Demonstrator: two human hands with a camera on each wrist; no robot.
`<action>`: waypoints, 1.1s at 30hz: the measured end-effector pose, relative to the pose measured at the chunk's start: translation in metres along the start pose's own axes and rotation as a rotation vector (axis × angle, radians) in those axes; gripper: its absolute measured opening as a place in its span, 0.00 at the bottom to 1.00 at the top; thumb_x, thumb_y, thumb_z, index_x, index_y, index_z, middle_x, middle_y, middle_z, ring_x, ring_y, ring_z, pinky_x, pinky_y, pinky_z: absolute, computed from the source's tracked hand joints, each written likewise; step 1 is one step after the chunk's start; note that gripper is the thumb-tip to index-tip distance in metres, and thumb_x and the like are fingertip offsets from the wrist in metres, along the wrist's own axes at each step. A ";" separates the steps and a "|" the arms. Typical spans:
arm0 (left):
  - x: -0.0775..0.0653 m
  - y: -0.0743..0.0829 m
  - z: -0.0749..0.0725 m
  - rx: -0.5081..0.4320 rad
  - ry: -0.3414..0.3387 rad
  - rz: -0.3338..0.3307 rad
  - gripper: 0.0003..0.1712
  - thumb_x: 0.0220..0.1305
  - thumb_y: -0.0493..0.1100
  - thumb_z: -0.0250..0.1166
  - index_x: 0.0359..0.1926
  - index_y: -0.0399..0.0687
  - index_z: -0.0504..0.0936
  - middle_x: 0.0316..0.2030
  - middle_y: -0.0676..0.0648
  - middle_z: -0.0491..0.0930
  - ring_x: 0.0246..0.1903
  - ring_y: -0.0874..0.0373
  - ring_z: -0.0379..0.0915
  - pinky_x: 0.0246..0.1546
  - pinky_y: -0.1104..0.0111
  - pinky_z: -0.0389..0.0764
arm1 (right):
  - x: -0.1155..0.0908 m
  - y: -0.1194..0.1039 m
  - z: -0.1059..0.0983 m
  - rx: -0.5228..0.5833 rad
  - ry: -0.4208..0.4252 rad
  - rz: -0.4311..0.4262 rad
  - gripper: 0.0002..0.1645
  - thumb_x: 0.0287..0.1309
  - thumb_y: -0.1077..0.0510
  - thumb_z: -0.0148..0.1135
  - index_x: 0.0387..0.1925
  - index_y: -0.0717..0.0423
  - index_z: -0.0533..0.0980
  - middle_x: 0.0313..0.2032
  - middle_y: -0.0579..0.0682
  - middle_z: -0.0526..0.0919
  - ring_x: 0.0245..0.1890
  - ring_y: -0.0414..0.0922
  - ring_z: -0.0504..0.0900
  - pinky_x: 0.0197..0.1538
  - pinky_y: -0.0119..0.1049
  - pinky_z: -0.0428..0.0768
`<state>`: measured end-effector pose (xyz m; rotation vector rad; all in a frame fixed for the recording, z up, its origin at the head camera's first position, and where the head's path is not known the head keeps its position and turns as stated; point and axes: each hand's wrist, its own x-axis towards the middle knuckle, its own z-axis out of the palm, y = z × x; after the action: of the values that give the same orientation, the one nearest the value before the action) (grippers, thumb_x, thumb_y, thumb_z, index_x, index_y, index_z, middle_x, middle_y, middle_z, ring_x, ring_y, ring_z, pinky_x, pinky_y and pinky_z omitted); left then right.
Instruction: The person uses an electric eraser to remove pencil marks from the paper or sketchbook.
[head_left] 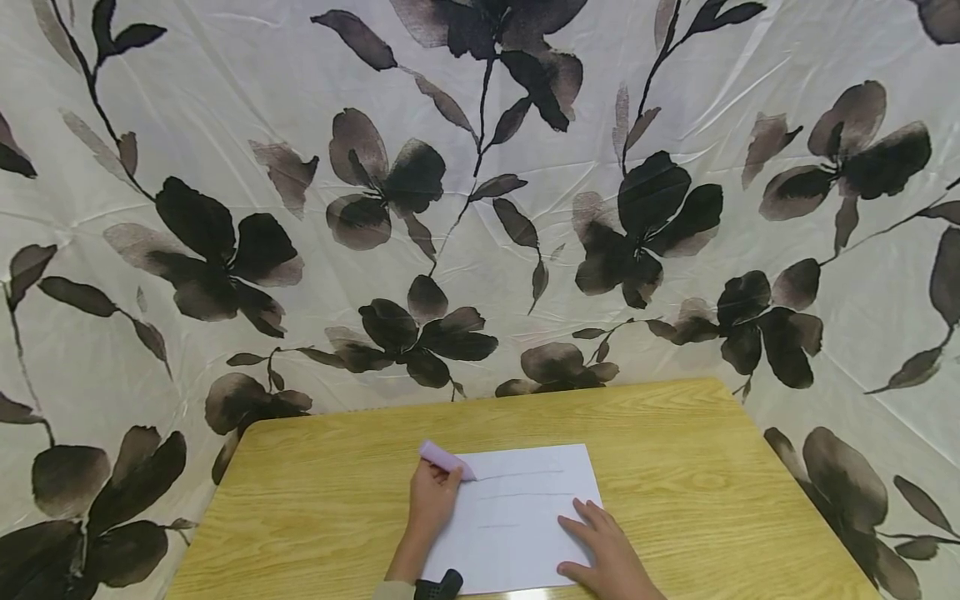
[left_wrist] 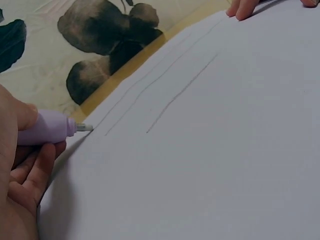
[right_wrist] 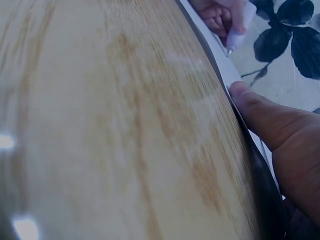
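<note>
My left hand (head_left: 433, 504) grips a thick lilac electric eraser (head_left: 444, 459) near the top left corner of a white sheet of paper (head_left: 525, 554). In the left wrist view, the narrow pale tip of the electric eraser (left_wrist: 47, 127) is right at the left end of the topmost thin grey line. Three such lines cross the upper half of the sheet, the lowest one (head_left: 498, 527) being the shortest. My right hand (head_left: 606, 546) rests with spread fingers on the sheet's right edge; its thumb (right_wrist: 250, 102) lies along the paper's border in the right wrist view.
The sheet lies on a yellow wood-grain table (head_left: 697, 475). Behind the table and at its sides hangs a pale cloth (head_left: 525, 275) with dark printed flowers. A black wrist strap (head_left: 441, 586) overlaps the sheet's lower left corner in the head view.
</note>
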<state>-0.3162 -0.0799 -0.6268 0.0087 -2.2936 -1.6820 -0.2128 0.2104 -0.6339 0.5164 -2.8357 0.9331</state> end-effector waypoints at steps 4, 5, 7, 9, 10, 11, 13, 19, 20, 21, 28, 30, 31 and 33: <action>0.000 0.002 -0.001 -0.010 0.002 -0.006 0.15 0.59 0.30 0.67 0.44 0.30 0.72 0.33 0.40 0.80 0.34 0.52 0.79 0.36 0.65 0.81 | 0.001 -0.001 -0.001 0.004 -0.002 0.001 0.39 0.47 0.35 0.70 0.58 0.51 0.77 0.64 0.58 0.69 0.65 0.63 0.62 0.60 0.62 0.65; 0.000 0.002 -0.002 -0.009 -0.001 -0.008 0.15 0.59 0.30 0.67 0.44 0.30 0.72 0.34 0.40 0.80 0.35 0.51 0.79 0.36 0.65 0.81 | 0.002 0.000 -0.001 0.005 -0.002 0.000 0.39 0.47 0.36 0.70 0.58 0.51 0.77 0.64 0.58 0.69 0.65 0.64 0.62 0.60 0.63 0.65; 0.000 0.002 -0.002 -0.008 -0.006 -0.010 0.15 0.60 0.30 0.67 0.45 0.30 0.72 0.34 0.40 0.80 0.35 0.51 0.79 0.36 0.65 0.81 | 0.002 0.000 -0.001 0.003 -0.007 0.002 0.39 0.47 0.36 0.70 0.58 0.51 0.77 0.65 0.58 0.69 0.65 0.63 0.62 0.60 0.63 0.65; 0.001 0.002 -0.002 -0.010 -0.006 -0.017 0.15 0.60 0.31 0.67 0.45 0.30 0.72 0.34 0.40 0.80 0.35 0.51 0.79 0.36 0.64 0.81 | 0.003 0.000 -0.001 0.003 -0.014 0.004 0.39 0.47 0.36 0.70 0.58 0.51 0.77 0.65 0.58 0.69 0.65 0.64 0.62 0.60 0.62 0.65; 0.001 0.002 -0.002 -0.009 -0.004 -0.020 0.15 0.60 0.31 0.67 0.45 0.30 0.72 0.34 0.40 0.80 0.35 0.51 0.79 0.36 0.64 0.81 | 0.004 0.000 -0.002 0.003 -0.022 0.006 0.40 0.47 0.35 0.70 0.58 0.51 0.77 0.65 0.59 0.69 0.65 0.64 0.62 0.60 0.62 0.65; 0.001 0.001 -0.002 -0.006 -0.003 -0.023 0.15 0.60 0.31 0.67 0.45 0.30 0.72 0.34 0.40 0.80 0.35 0.51 0.79 0.36 0.64 0.81 | 0.004 -0.001 -0.002 0.005 -0.032 0.009 0.40 0.47 0.35 0.70 0.58 0.51 0.77 0.65 0.59 0.69 0.65 0.64 0.62 0.60 0.62 0.65; 0.000 0.001 -0.002 -0.004 -0.002 -0.036 0.15 0.60 0.32 0.67 0.45 0.31 0.72 0.34 0.40 0.80 0.35 0.52 0.79 0.36 0.64 0.81 | 0.005 -0.002 -0.004 0.012 -0.061 0.019 0.40 0.47 0.34 0.69 0.58 0.52 0.77 0.65 0.59 0.68 0.65 0.64 0.61 0.60 0.63 0.65; -0.001 -0.001 0.000 -0.032 0.016 -0.042 0.14 0.59 0.30 0.67 0.43 0.30 0.72 0.32 0.40 0.80 0.34 0.51 0.80 0.35 0.66 0.82 | 0.006 -0.011 -0.011 0.047 -0.137 0.061 0.40 0.47 0.36 0.70 0.59 0.53 0.76 0.65 0.62 0.67 0.66 0.66 0.59 0.60 0.65 0.63; -0.001 -0.001 0.001 -0.037 0.017 -0.040 0.14 0.59 0.30 0.67 0.43 0.30 0.72 0.32 0.40 0.80 0.34 0.51 0.80 0.35 0.66 0.81 | 0.006 -0.011 -0.011 0.047 -0.142 0.065 0.40 0.47 0.37 0.70 0.59 0.53 0.76 0.65 0.62 0.66 0.66 0.66 0.59 0.60 0.65 0.62; -0.001 0.000 0.001 -0.042 0.017 -0.037 0.14 0.59 0.30 0.67 0.43 0.30 0.72 0.32 0.40 0.80 0.33 0.51 0.80 0.35 0.66 0.81 | 0.006 -0.012 -0.012 0.044 -0.141 0.064 0.40 0.47 0.38 0.71 0.59 0.53 0.76 0.65 0.62 0.66 0.66 0.67 0.59 0.60 0.65 0.62; -0.002 0.000 0.001 -0.055 0.022 -0.029 0.14 0.58 0.29 0.67 0.42 0.30 0.72 0.32 0.39 0.81 0.33 0.51 0.80 0.34 0.67 0.81 | 0.006 -0.013 -0.012 0.033 -0.126 0.046 0.39 0.46 0.41 0.73 0.58 0.56 0.77 0.64 0.64 0.67 0.65 0.67 0.60 0.60 0.65 0.63; -0.002 0.000 0.001 -0.044 0.022 -0.027 0.14 0.58 0.29 0.67 0.42 0.30 0.72 0.32 0.39 0.81 0.33 0.51 0.80 0.34 0.67 0.81 | 0.006 -0.012 -0.011 0.029 -0.116 0.036 0.39 0.45 0.40 0.73 0.57 0.56 0.77 0.64 0.64 0.68 0.65 0.67 0.61 0.60 0.64 0.63; -0.002 0.001 0.001 -0.040 0.023 -0.027 0.14 0.58 0.29 0.67 0.42 0.30 0.72 0.32 0.39 0.81 0.33 0.51 0.80 0.34 0.67 0.81 | 0.006 -0.012 -0.010 0.024 -0.110 0.030 0.39 0.45 0.40 0.73 0.57 0.56 0.77 0.64 0.64 0.68 0.64 0.67 0.61 0.60 0.64 0.64; -0.002 0.001 0.001 -0.042 0.030 -0.023 0.14 0.59 0.29 0.67 0.42 0.29 0.72 0.32 0.39 0.81 0.33 0.51 0.80 0.34 0.67 0.81 | 0.006 -0.010 -0.009 0.011 -0.098 0.021 0.40 0.45 0.39 0.73 0.57 0.55 0.77 0.63 0.64 0.68 0.64 0.67 0.62 0.60 0.64 0.64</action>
<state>-0.3147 -0.0788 -0.6264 0.0514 -2.2441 -1.7293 -0.2153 0.2065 -0.6198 0.5498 -2.9302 0.9527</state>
